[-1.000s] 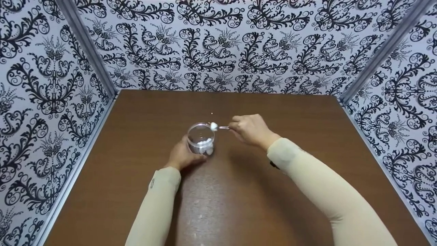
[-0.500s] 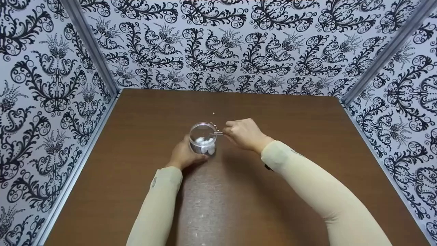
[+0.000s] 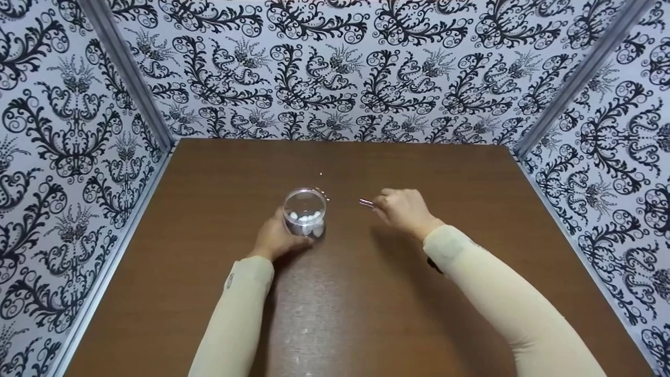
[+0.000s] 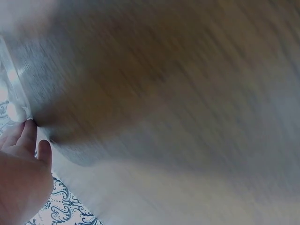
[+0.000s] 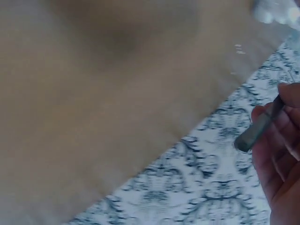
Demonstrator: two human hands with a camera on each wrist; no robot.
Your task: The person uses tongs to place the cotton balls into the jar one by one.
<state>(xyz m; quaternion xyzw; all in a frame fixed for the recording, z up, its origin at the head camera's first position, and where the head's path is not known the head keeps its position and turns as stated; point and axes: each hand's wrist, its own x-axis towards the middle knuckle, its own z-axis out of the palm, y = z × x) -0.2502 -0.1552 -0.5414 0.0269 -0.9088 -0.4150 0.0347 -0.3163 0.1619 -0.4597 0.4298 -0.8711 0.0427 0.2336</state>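
A clear round jar stands on the table with several white cotton balls heaped at its bottom. My left hand grips the jar from its left side, thumb along the near side; the left wrist view catches these fingers at the jar's base. To the right of the jar, my right hand pinches metal tweezers, whose two tips point left at the jar with nothing between them. In the right wrist view the back end of the tweezers juts out past the fingers.
Small white specks lie on the brown table just behind and right of the jar. Patterned black-and-white walls enclose the table at the back and both sides.
A white cotton ball in the tweezers left their tips at the jar. My right hand then drew back rightward with the tweezers. More specks show beside the jar; my left hand stays on it.
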